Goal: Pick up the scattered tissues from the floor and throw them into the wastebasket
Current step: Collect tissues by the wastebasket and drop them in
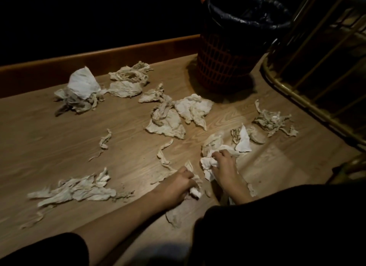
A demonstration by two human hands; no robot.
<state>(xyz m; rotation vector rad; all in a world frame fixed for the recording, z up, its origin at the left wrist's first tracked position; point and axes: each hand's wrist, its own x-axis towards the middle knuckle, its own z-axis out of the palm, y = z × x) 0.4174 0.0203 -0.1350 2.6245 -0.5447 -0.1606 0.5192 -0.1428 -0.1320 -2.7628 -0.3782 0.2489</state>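
Several crumpled tissues lie scattered over the wooden floor [59,139]. My left hand [177,183] is low on the floor, closed around a small white tissue wad [195,191]. Just to its right, my right hand [224,163] grips a larger white tissue bundle [208,164]. The wastebasket [227,67], an orange lattice bin lined with a black bag, stands at the back right, well beyond both hands. Bigger tissue clumps rest at the far left [81,89], the middle [168,119] and the near left [79,190].
A brass-coloured metal rack [309,99] curves along the right side next to the wastebasket. A wooden baseboard [99,61] runs along the dark back wall. Dark sleeves fill the bottom edge. More tissues lie by the rack [273,121].
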